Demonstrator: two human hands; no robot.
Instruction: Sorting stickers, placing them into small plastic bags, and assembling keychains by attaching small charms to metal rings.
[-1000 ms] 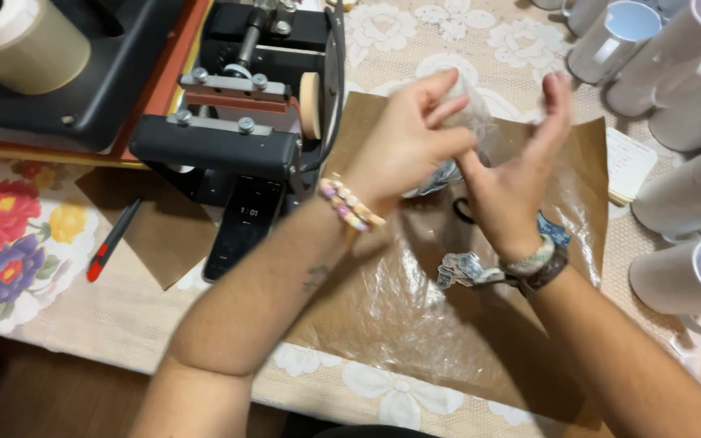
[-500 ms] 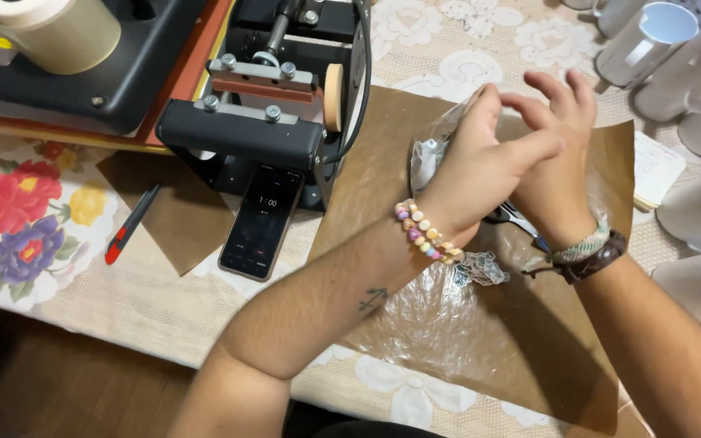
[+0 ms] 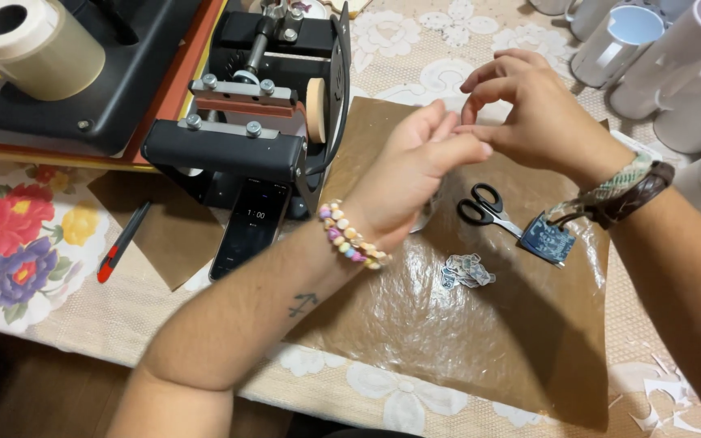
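Both hands, left hand (image 3: 415, 174) and right hand (image 3: 533, 109), meet fingertips above brown paper (image 3: 488, 324); grip unclear; scissors (image 3: 488, 209) near, mugs (image 3: 675, 73) far right

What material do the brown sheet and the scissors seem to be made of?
Brown sheet: likely baking or kraft paper with a slightly glossy, crinkled surface, lying flat. Scissors: black handles that look like plastic; the blades are mostly hidden, so their metal is only a guess.

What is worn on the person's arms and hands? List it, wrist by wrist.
Left hand: bare forearm with no sleeve, a bracelet of pastel beads on the wrist, and a small dark arrow-like tattoo on the forearm. Right hand: also sleeveless, with a woven pale-green band beside a dark brown strap.
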